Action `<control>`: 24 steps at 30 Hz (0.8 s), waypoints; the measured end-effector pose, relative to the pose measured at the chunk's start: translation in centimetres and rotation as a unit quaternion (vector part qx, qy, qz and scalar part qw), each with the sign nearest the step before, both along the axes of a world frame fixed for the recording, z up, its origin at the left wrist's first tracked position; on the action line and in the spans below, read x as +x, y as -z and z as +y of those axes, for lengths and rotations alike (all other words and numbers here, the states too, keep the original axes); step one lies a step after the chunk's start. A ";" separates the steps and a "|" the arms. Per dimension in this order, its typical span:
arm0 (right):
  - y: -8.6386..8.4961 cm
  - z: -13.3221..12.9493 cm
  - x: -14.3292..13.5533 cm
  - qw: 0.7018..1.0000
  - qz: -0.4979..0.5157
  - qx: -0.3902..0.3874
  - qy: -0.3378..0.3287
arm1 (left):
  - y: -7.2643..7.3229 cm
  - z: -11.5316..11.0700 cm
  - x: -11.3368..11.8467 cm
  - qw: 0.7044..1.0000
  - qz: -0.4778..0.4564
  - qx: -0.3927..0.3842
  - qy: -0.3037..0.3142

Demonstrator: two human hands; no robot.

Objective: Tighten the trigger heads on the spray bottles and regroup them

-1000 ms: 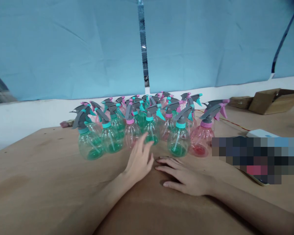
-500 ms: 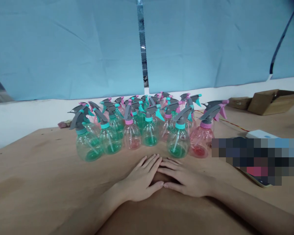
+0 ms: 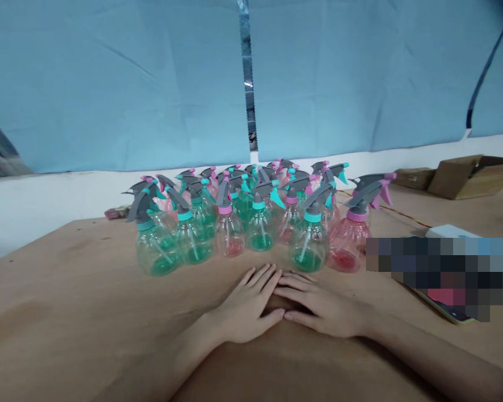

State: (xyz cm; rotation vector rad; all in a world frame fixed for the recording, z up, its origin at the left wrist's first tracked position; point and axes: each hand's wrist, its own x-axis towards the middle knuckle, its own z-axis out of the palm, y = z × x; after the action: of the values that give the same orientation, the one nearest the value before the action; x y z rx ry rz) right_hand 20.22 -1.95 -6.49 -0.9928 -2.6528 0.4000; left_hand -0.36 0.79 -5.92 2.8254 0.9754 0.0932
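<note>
My left hand point(image 3: 251, 307) lies flat on the wooden table point(image 3: 88, 312), palm down with its fingers stretched out. My right hand point(image 3: 321, 307) rests flat beside it, and the fingertips of the two hands meet. Neither holds anything. Just beyond the fingers stand several clear spray bottles in a cluster, with grey trigger heads. Nearest to the hands are a green spray bottle point(image 3: 261, 231) with a turquoise collar, a pink spray bottle point(image 3: 230, 237) and another green spray bottle point(image 3: 309, 245). A red-pink spray bottle point(image 3: 347, 245) stands at the right end. Bottles at the back are partly hidden.
A phone point(image 3: 459, 317) lies at the right, mostly covered by a pixelated patch. Behind it is a white power strip point(image 3: 448, 231). An open cardboard box point(image 3: 456, 178) sits at the back right, and a blue sheet point(image 3: 151, 84) hangs behind the table.
The whole view has shifted slightly, so everything appears a little further right. Both hands stay in place on the table and the bottles have not moved.
</note>
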 end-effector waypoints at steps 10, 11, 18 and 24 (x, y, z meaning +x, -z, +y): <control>0.1 0.1 0.1 1.000 0.023 0.006 -0.012 | 0.4 0.2 -0.2 1.000 -0.021 0.009 0.008; 0.2 0.1 0.1 1.000 0.023 0.005 -0.012 | 0.4 0.2 -0.2 1.000 -0.024 0.011 0.009; 0.1 0.0 0.0 1.000 0.010 0.007 -0.010 | 0.2 0.1 -0.1 1.000 -0.022 0.013 0.011; 0.1 0.0 0.1 1.000 0.015 0.008 -0.008 | 0.1 0.1 -0.1 1.000 -0.014 0.002 0.005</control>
State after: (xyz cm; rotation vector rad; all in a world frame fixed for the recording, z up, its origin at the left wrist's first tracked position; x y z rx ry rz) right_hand 20.33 -1.93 -6.63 -0.9544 -2.6347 0.3923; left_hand -0.42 0.86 -6.01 2.8236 0.9568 0.1340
